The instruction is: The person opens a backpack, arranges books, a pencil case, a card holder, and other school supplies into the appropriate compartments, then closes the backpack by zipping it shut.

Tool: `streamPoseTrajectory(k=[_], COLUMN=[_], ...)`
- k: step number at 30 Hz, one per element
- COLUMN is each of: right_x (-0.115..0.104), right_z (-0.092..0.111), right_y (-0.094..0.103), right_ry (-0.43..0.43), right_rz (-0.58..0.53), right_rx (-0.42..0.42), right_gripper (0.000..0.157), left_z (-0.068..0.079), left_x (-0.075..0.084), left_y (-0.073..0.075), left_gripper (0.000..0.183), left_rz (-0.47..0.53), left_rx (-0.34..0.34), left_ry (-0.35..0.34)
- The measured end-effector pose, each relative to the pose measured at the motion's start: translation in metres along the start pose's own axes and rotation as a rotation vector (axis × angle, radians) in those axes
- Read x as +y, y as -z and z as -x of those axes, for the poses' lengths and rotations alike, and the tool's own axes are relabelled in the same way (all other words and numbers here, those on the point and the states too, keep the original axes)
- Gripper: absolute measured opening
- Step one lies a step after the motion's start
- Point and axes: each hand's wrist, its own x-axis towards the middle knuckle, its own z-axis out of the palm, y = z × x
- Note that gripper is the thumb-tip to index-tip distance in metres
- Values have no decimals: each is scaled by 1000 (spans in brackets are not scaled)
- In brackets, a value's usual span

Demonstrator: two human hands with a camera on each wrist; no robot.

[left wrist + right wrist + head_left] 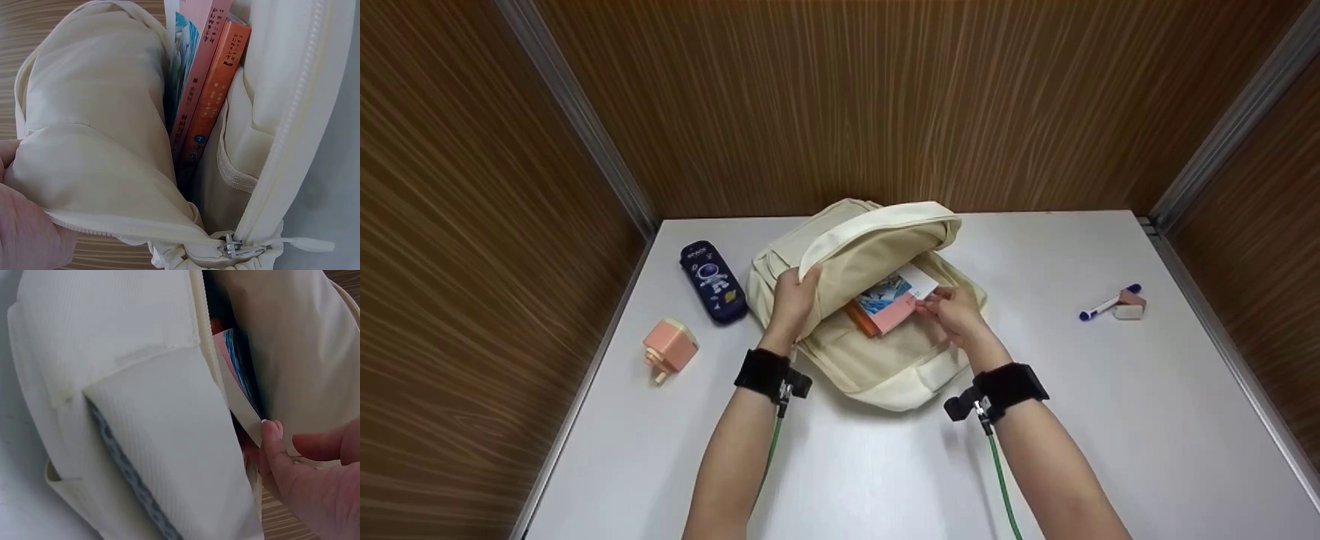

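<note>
A cream backpack (877, 375) lies unzipped on the table, its mouth facing me. My left hand (795, 300) grips the edge of its raised flap and holds the bag open. Inside, a book with a pink and blue cover (891, 296) leans against an orange book (862, 319); the left wrist view shows both spines side by side, lower ends hidden in the bag. My right hand (956, 311) reaches to the bag's right side and pinches the pink and blue book at its white edge, fingertips (273, 430) on the corner. Some right fingers are hidden behind the bag's rim.
A dark blue pencil case (712, 281) with an astronaut print lies left of the backpack. Nearer me stands a pink pencil sharpener (671, 345). Far right, a marker (1110, 302) lies beside a small pink and white eraser-like piece (1129, 309). Wooden panels (825, 105) enclose the white table.
</note>
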Motion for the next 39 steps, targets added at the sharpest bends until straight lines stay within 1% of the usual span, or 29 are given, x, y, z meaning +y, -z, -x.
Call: streamPoseTrajectory(k=[3, 4, 6, 8, 10, 12, 15, 18, 21, 24, 26, 28, 30, 33, 36, 39], right_x=[0, 0, 1, 3, 4, 3, -4, -15, -28, -36, -39, -41, -41, -37, -31, -25], right_z=[0, 0, -1, -1, 0, 4, 10, 17, 24, 29, 30, 31, 31, 30, 30, 32], right_y=[-4, -5, -7, -7, -5, -1, 7, 16, 22, 27, 30, 32, 34, 37, 41, 46], right_ry=[3, 2, 2, 0, 2, 5, 44, 117, 246, 406, 493, 540, 549, 520, 500, 482], right_rz=[9, 13, 30, 61, 109, 164, 254, 322, 386, 499, 574, 629, 656, 691, 707, 709], right_rx=[-72, -93, -119, -112, -104, -90, -67, -4, 99, 202, 240, 234, 202, 149, 123, 115], right_gripper=[57, 58, 53, 43, 42, 46, 56, 52, 49, 51, 52, 52, 49, 44, 40, 40], left_z=[0, 0, 0, 1, 2, 3, 4, 6, 8, 11, 14, 17, 21, 25, 30, 35], left_x=[-1, -1, -1, -1, -1, -1, -1, 0, 3, 5, 5, 5, 5, 4, 4, 2], left_y=[0, -1, -1, -2, -3, -3, -3, -2, -1, -1, -1, -1, -1, -1, -1, -1], left_gripper=[30, 30, 30, 29, 28, 28, 28, 29, 30, 31, 31, 30, 29, 29, 27, 25], left_rz=[-6, -9, -21, -29, -31, -27, -26, -41, -81, -146, -179, -214, -245, -297, -339, -384], left_rx=[4, 6, 12, 15, 15, 11, -1, -33, -86, -154, -214, -273, -323, -389, -452, -516], left_ry=[7, 9, 14, 18, 24, 32, 38, 34, 17, -6, -20, -39, -57, -88, -110, -128])
